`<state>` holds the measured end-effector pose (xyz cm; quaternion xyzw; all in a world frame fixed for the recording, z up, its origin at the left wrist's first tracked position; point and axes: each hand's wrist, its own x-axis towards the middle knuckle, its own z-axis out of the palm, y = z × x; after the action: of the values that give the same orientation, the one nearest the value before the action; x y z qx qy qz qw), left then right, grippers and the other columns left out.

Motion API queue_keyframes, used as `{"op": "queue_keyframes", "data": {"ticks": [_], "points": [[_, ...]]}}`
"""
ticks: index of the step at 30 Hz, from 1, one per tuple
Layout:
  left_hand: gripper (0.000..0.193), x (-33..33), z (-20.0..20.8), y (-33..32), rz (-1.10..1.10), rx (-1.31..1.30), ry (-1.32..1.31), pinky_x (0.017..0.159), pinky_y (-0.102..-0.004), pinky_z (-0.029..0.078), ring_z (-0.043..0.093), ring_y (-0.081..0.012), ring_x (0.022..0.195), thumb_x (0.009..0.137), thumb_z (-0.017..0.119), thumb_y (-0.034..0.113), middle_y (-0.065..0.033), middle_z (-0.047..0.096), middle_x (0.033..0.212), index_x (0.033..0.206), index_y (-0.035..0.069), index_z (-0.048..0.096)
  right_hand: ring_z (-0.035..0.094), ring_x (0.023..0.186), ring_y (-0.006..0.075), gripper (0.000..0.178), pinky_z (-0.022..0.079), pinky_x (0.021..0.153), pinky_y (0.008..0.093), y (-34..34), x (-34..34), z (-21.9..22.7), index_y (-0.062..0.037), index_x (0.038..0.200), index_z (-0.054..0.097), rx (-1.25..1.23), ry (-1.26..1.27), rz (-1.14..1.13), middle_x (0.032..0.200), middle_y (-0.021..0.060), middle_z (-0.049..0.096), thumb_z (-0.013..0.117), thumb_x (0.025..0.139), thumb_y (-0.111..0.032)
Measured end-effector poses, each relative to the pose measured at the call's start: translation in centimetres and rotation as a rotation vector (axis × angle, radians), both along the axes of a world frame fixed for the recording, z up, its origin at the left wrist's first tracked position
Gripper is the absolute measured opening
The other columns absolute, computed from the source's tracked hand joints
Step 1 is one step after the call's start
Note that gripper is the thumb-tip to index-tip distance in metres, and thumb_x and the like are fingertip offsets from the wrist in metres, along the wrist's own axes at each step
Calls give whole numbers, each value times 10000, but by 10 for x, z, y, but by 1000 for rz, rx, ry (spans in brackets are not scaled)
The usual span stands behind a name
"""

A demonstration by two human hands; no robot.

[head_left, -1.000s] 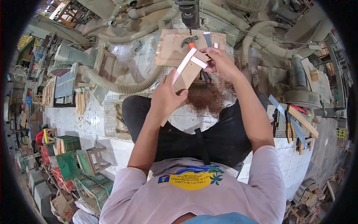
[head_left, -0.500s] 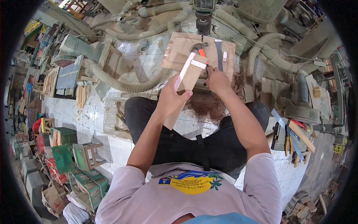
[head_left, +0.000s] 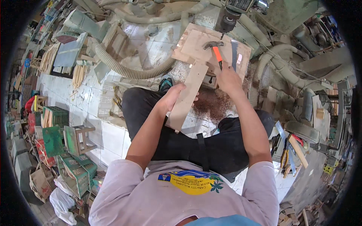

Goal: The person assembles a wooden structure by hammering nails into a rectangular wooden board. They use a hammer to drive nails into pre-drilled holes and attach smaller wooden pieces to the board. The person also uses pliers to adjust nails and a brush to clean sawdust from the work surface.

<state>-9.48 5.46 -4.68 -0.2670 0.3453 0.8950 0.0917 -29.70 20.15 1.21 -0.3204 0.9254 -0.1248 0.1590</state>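
I sit on a tiled floor with my legs folded. My left hand [head_left: 172,97] grips a long flat wooden board [head_left: 188,94] that reaches from my lap up onto a plywood sheet [head_left: 200,45]. My right hand [head_left: 227,77] holds a hammer [head_left: 215,51] by its orange handle, the steel head lying over the plywood. A thin metal strip [head_left: 234,52] lies on the plywood to the right of the hammer.
A pile of reddish sawdust [head_left: 213,105] sits between my knees. A ribbed dust hose [head_left: 132,69] curves at the left. Green crates [head_left: 77,173] and a small wooden stool [head_left: 77,139] stand at lower left. Hand tools [head_left: 288,150] lie at the right, machinery behind.
The white strip held up before is no longer in my hands. My left hand now holds the board lower, and my right hand has the hammer over the plywood.
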Motion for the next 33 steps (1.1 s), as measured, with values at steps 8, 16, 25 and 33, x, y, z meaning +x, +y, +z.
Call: {"op": "queue_keyframes", "data": {"ticks": [8,16,25,33], "points": [[302,-23,-34,-2,-56,-315,-26,783,-371,590,708,-250,856,1033,519,217,-161,699,1027,1217,-17,573,658,786,238,401,520,717,356,11,0,-4,30,1275,506,-528,-525,22,918,132,655,560,917,-140],[306,-29,-65,-2,-43,-789,-143,663,-304,488,601,-139,732,990,576,248,-67,661,870,1054,-44,639,506,490,88,285,400,432,249,33,21,31,-1,1237,495,-653,-717,-111,693,12,532,491,963,-82],[417,-21,-72,-7,91,-951,-220,754,-403,506,667,-303,805,950,575,352,-205,693,870,1013,-46,677,564,551,114,387,469,516,284,34,45,19,-38,1387,463,-506,-531,-155,739,57,581,509,1024,-164],[517,-15,-44,-8,-8,-1294,-351,895,-523,488,623,-499,1001,988,529,441,-333,645,1046,989,-63,644,617,1025,476,521,477,917,554,36,56,-7,-166,1535,349,-149,-30,172,1070,282,649,484,1035,-224]]}}
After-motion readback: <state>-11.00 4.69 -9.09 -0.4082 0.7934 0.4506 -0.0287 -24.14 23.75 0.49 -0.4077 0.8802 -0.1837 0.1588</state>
